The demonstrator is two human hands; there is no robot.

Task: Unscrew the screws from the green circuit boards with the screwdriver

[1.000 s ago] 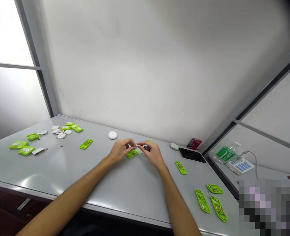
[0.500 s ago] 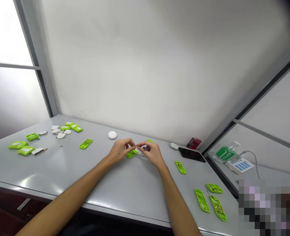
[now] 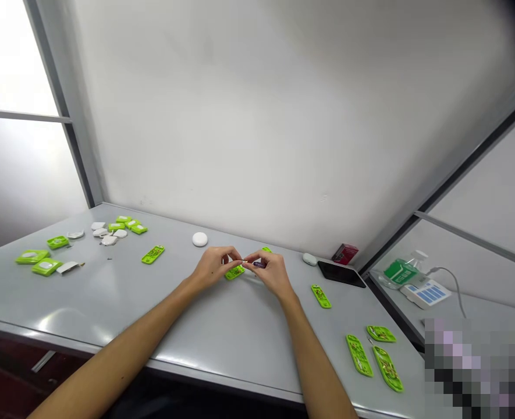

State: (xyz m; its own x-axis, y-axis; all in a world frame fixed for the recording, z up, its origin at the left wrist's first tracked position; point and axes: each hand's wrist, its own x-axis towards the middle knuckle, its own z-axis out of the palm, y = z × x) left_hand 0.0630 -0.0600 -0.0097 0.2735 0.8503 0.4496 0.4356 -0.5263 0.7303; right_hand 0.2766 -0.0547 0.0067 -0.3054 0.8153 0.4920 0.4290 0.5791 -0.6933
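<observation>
My left hand (image 3: 213,266) and my right hand (image 3: 274,273) meet above the middle of the grey table, thumbs and forefingers pinched. Between the fingertips is a tiny thin piece, too small to name. A short dark purple object (image 3: 259,265) shows under the right fingers; its kind is unclear. Right below the left fingertips lies a green tray (image 3: 234,272) with small bits in it, partly hidden by the fingers. Another green tray (image 3: 266,249) peeks out behind the right hand. To the left of my hands sits a round white disc (image 3: 199,239).
At left are white shells (image 3: 109,240) and several green cases (image 3: 46,267). A green tray (image 3: 153,255) lies left of centre, others (image 3: 320,297) at right. By the wall are a black phone (image 3: 341,274), a red box (image 3: 345,254) and a white oval case (image 3: 309,259).
Both hands stay almost in place, still pinched together. The dark purple object under the right fingers shows at a slightly different angle.
</observation>
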